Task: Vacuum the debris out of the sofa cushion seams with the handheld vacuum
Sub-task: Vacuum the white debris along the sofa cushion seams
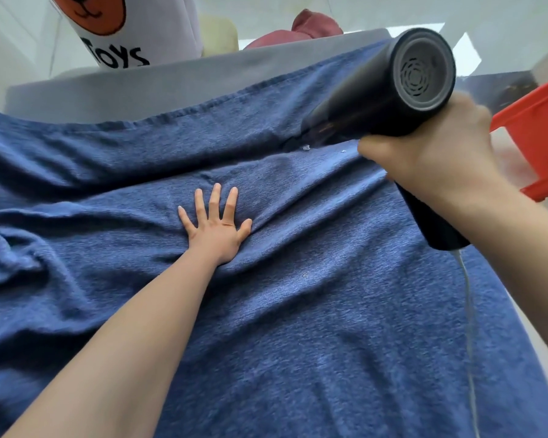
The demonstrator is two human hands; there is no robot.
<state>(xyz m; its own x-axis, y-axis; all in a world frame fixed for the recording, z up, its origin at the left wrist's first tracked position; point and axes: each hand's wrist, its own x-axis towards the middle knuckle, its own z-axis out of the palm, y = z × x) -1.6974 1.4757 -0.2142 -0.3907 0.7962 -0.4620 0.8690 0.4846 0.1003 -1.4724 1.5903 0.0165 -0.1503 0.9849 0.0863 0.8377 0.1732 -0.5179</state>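
2 hands, left hand (pixel 214 227) flat on nubby blue towel (pixel 298 311), right hand (pixel 431 153) grip around matte black cylindrical vacuum (pixel 377 90)

A deep blue cover (pixel 298 311) is draping the grey sofa (pixel 140 86), the vacuum (pixel 393 90) is showing black with a grey vented end, and an orange-red stool (pixel 538 128) is standing beside it.
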